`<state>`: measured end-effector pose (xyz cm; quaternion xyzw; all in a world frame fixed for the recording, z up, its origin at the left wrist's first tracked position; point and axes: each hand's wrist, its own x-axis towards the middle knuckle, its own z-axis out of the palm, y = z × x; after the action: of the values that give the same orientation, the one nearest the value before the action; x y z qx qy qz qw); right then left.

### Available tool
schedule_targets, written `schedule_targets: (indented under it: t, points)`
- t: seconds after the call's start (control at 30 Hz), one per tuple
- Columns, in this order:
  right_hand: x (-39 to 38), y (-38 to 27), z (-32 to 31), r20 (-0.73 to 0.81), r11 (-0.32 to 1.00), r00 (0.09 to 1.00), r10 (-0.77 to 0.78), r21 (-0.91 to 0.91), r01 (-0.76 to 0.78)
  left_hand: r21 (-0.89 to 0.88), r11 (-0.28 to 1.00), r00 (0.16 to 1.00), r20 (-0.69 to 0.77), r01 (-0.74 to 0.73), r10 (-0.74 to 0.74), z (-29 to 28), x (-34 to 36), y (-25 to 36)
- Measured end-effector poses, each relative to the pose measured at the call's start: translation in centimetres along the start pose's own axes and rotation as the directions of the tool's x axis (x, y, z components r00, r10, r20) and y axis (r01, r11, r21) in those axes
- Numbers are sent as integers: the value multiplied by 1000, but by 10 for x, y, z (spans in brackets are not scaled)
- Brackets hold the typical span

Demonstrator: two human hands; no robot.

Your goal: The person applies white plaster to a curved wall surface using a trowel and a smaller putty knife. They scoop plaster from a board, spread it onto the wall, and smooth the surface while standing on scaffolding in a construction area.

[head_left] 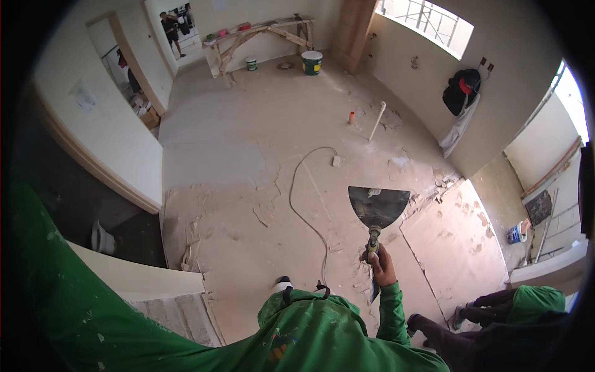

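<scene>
Head view — the right hand [383,268] grips a broad, dark-bladed scraper [379,212].

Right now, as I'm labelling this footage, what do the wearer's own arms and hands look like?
The right hand is bare; its right sleeve is long and green. The left sleeve is green too, flecked with pale spots; the left hand is out of view.

Beige floor [229,124], bright window [427,28]

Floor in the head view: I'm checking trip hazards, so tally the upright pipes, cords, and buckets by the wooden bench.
Upright pipes: 2 (orange pipe, white pipe)
Cords: 1 (grey cord)
Buckets: 2 (large bucket, small bucket)
Total: 5
</scene>
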<state>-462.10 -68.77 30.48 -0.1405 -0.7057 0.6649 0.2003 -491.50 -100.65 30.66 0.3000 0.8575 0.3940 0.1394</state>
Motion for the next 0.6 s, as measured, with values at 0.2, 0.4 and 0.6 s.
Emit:
schedule_targets:
  t: [0.2, 0.4, 0.6]
  points:
    - [-31, -17, -22, -117, 991, 993, 9, -133, -25, 165, 985, 573, 803, 51, -165, 176, -61, -83]
    - [-95, -41, -11, -438, 991, 899, -22, -130, -39, 92, 981, 402, 915, -170, -16, 200, -18, -73]
    - [-131, -61, 38, -633, 981, 774, 9, -142, -128, -318, 860, 804, 330, -399, 495, 31, 108, 89]
